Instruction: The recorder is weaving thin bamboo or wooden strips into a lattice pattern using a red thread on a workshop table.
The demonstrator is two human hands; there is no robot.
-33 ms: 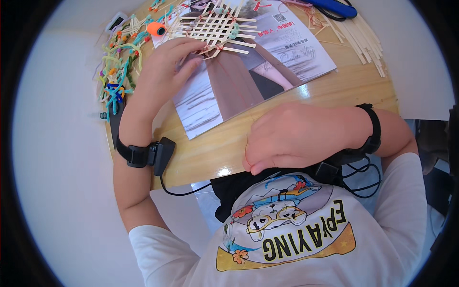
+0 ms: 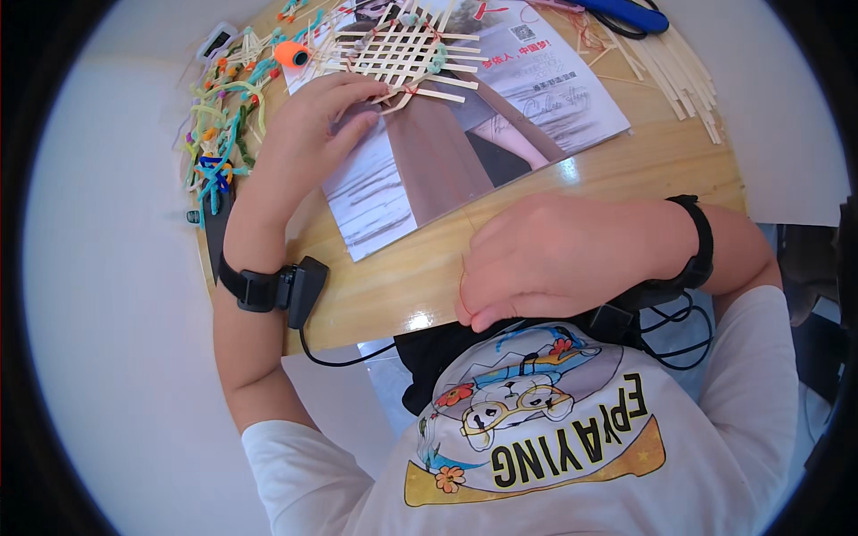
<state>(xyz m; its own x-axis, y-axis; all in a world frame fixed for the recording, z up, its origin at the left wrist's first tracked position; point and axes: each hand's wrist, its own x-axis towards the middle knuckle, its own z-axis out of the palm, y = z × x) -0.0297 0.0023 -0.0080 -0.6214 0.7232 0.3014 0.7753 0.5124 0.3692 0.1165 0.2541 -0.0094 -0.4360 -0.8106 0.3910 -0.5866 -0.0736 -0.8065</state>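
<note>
A woven lattice of pale wooden strips (image 2: 393, 55), ringed with red thread and pale green and grey tufts, lies on a glossy magazine (image 2: 447, 161). My left hand (image 2: 326, 116) reaches to its near left edge, with fingertips and thumb around a strip end there. Close to the table's front edge, my right hand (image 2: 545, 255) is closed, its thumb against the curled fingers. A thin red thread (image 2: 462, 272) runs out beside those fingers, pinched in them. The fingertips of this hand are partly hidden beneath it.
Colourful fuzzy wire pieces (image 2: 223, 134) are heaped at the table's left, near an orange thread spool (image 2: 291, 54). Loose wooden strips (image 2: 666, 71) lie at the far right, beside a blue-handled tool (image 2: 630, 16). A black cable (image 2: 344, 362) hangs from my left wrist's device.
My right hand has shifted very slightly toward me, and the red thread beside it bows out more. My left hand stays at the lattice's edge.
</note>
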